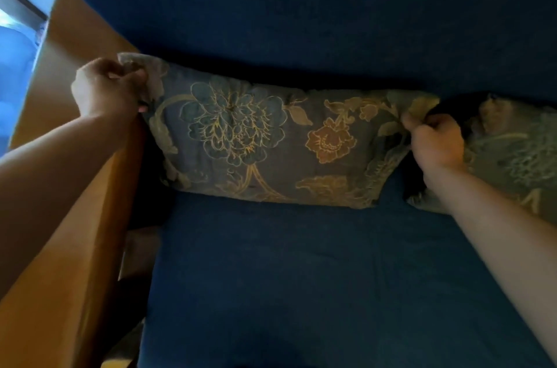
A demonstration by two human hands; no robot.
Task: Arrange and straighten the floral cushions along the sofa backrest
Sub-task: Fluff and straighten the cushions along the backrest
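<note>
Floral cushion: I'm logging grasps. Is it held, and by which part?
Yes: left hand pinches the floral cushion at its upper left corner, right hand its upper right corner.

The scene is dim; cool daylight enters from the pale window (18,36) at upper left; the dark blue fabric sofa (301,277) falls into shadow; edges bend and blur softly.

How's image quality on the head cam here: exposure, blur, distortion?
Head view: dim and underexposed; the blue sofa backrest and seat go near black, with deep shadow behind the floral cushion. The window at upper left is blown out and bluish. Wide-angle stretch bends both forearms and the wooden armrest. Left hand and right hand look soft; cushion embroidery stays legible.
</note>
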